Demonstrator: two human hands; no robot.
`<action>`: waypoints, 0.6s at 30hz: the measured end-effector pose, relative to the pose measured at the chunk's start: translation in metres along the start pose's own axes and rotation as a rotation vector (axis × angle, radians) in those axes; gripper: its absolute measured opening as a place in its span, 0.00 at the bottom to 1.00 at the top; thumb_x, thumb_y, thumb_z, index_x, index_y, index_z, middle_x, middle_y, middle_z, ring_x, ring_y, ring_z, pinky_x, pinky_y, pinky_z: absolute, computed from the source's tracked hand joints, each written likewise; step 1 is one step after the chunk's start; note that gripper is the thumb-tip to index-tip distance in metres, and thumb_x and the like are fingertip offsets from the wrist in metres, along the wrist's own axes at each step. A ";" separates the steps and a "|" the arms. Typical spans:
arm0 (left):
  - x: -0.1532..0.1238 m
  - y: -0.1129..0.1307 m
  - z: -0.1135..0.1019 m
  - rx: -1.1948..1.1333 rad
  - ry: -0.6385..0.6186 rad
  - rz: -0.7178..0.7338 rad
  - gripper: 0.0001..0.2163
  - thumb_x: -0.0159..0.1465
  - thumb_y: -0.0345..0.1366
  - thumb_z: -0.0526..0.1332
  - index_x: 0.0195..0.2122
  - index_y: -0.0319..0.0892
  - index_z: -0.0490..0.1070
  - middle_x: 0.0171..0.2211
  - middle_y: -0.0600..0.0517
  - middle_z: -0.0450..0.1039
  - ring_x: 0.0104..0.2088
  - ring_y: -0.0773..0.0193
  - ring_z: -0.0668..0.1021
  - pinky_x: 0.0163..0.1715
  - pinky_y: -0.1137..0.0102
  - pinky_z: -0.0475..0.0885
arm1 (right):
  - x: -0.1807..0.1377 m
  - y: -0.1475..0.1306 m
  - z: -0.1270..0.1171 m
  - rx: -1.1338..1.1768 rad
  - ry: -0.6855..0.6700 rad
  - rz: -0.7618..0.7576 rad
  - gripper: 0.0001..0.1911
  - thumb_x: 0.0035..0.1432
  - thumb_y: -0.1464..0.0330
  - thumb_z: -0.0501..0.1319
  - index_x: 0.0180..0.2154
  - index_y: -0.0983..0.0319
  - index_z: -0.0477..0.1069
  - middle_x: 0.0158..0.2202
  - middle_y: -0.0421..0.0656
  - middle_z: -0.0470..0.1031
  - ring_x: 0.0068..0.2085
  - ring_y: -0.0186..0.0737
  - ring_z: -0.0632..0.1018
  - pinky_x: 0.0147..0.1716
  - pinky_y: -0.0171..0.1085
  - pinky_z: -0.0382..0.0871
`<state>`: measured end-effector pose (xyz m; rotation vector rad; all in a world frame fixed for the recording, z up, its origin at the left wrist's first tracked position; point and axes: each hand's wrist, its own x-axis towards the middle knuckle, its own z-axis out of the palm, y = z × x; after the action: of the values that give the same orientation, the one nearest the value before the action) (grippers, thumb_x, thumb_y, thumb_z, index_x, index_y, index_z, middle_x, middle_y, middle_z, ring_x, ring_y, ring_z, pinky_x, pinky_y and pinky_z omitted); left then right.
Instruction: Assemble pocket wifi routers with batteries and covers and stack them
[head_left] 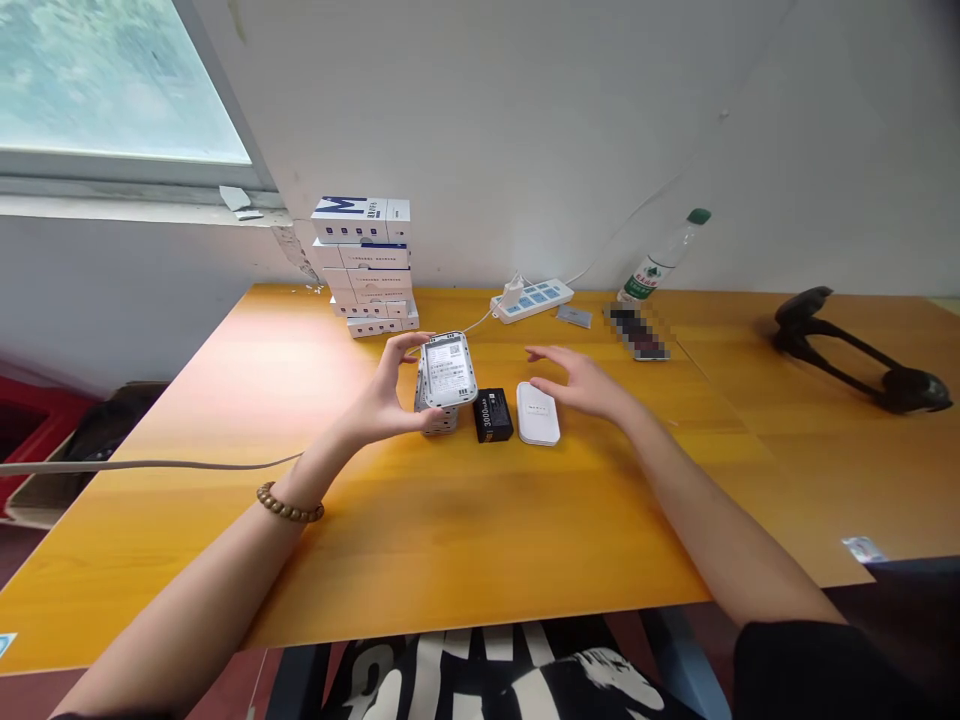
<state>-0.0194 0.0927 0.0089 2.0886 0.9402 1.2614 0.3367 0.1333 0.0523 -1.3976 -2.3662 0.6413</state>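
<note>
My left hand (384, 400) grips a white plastic device (448, 370) by its edges, thumb at the lower side and fingers at the upper left. Its battery bay faces up and shows a printed label with a small square code. Beneath it, a stack of similar white devices (439, 424) is partly hidden. To the right lie black batteries (493, 416) marked 3000mAh, then a smooth white cover (538, 414), which may be the top of a pile. My right hand (581, 383) hovers by that cover, fingers apart; whether the thumb touches it I cannot tell.
White boxes (367, 270) form a tall stack at the back left. A power strip (534, 299) with a plugged-in charger, a grey card (574, 316), a phone (637, 333) and a bottle (660, 262) line the wall. A black stand (855, 350) lies far right. A cable (150, 465) crosses the left side.
</note>
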 end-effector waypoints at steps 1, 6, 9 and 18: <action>0.000 -0.009 -0.005 -0.008 -0.003 -0.033 0.40 0.57 0.48 0.75 0.67 0.49 0.57 0.67 0.38 0.64 0.69 0.39 0.68 0.65 0.44 0.67 | 0.003 0.011 0.005 0.040 0.046 0.010 0.28 0.69 0.59 0.62 0.66 0.60 0.70 0.64 0.53 0.77 0.66 0.58 0.75 0.68 0.56 0.65; -0.003 -0.028 -0.016 -0.105 -0.078 -0.113 0.36 0.59 0.48 0.74 0.64 0.51 0.57 0.71 0.39 0.61 0.72 0.39 0.65 0.67 0.43 0.64 | 0.021 0.064 0.029 0.276 0.238 0.078 0.22 0.68 0.57 0.63 0.58 0.61 0.77 0.56 0.54 0.83 0.59 0.55 0.81 0.65 0.56 0.71; -0.005 -0.029 -0.016 -0.136 -0.111 -0.140 0.37 0.59 0.47 0.74 0.64 0.54 0.56 0.72 0.41 0.60 0.73 0.38 0.63 0.68 0.42 0.61 | 0.029 0.086 0.038 0.330 0.283 0.112 0.23 0.67 0.52 0.64 0.55 0.60 0.79 0.55 0.54 0.84 0.57 0.55 0.83 0.62 0.55 0.74; -0.007 -0.033 -0.013 -0.121 -0.158 -0.147 0.38 0.59 0.50 0.74 0.65 0.55 0.56 0.72 0.41 0.59 0.73 0.35 0.63 0.68 0.38 0.60 | 0.035 0.110 0.042 0.332 0.344 0.170 0.24 0.68 0.48 0.61 0.51 0.60 0.80 0.55 0.54 0.84 0.56 0.57 0.83 0.61 0.57 0.74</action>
<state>-0.0431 0.1084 -0.0130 1.9557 0.9052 1.0366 0.3811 0.2014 -0.0394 -1.4334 -1.7983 0.7317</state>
